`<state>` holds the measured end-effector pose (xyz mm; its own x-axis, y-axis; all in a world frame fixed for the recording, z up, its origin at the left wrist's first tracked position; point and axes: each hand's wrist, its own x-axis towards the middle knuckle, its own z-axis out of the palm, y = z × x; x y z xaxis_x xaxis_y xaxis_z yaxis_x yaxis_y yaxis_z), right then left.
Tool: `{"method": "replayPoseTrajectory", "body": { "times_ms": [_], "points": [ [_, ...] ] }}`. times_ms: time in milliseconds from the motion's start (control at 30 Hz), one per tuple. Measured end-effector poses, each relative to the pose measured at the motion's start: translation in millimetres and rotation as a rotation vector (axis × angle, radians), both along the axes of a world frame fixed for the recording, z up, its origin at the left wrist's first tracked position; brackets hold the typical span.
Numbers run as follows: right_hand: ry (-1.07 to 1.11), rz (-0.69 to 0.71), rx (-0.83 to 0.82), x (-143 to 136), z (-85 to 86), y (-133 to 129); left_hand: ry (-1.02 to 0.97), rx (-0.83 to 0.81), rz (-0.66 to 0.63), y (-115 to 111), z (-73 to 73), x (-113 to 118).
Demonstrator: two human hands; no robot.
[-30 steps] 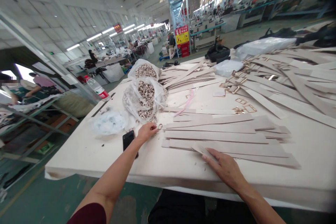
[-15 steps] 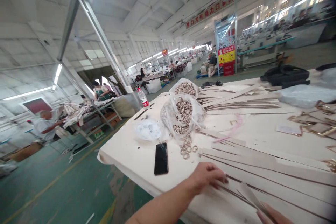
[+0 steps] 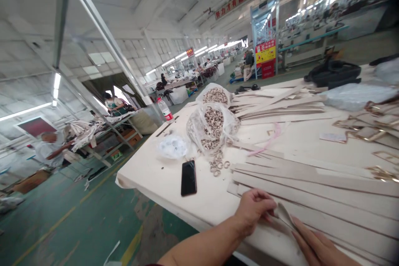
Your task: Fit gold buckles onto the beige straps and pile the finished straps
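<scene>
Near the table's front edge, my left hand (image 3: 256,209) is closed in a pinch, thumb against fingers. What it pinches is hidden by the fingers. To its right, my right hand (image 3: 318,244), partly cut off by the bottom edge, grips a pale beige strap (image 3: 284,216). The strap's curled end rises close to my left fingertips; I cannot tell whether they touch it. Long flat strips (image 3: 299,185) lie side by side just beyond both hands. Small beige rings (image 3: 217,167) have spilled from an open clear bag (image 3: 199,133) farther up the table.
A black phone (image 3: 188,178) lies left of the rings, with a crumpled plastic bag (image 3: 172,146) and a bottle (image 3: 165,110) behind it. Gold-coloured metal frames (image 3: 382,173) are at the right. A black bag (image 3: 333,72) sits at the back. Other people work at tables far left.
The view has shifted a little. My right hand has come farther into view with the strap, and the two hands are closer together. My left hand has moved slightly right.
</scene>
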<state>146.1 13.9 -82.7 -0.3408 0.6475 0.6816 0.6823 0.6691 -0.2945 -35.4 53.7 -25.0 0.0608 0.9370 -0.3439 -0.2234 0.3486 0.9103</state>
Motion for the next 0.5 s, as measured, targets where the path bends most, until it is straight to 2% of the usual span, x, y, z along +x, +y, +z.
{"method": "replayPoseTrajectory", "body": {
  "times_ms": [67, 133, 267, 400, 500],
  "points": [
    [-0.106, -0.087, -0.084, 3.1, 12.6, -10.0, 0.049, -0.014, -0.046, -4.3, 4.7, 0.9],
    [-0.224, -0.157, -0.241, 3.7, 28.9, -17.2, 0.12, 0.007, -0.086, -4.9, 7.9, 1.1],
    [-0.326, -0.139, -0.44, 1.7, 53.8, -16.4, 0.16, 0.097, -0.184, 2.9, 4.4, -0.4],
    [-0.388, -0.201, -0.502, 2.4, 66.5, -19.3, 0.168, 0.119, -0.189, 1.0, 0.8, 0.1],
    [-0.421, -0.179, -0.524, 6.1, 68.0, -22.1, 0.216, 0.139, -0.213, -2.2, -2.3, 1.8]
  ]
}}
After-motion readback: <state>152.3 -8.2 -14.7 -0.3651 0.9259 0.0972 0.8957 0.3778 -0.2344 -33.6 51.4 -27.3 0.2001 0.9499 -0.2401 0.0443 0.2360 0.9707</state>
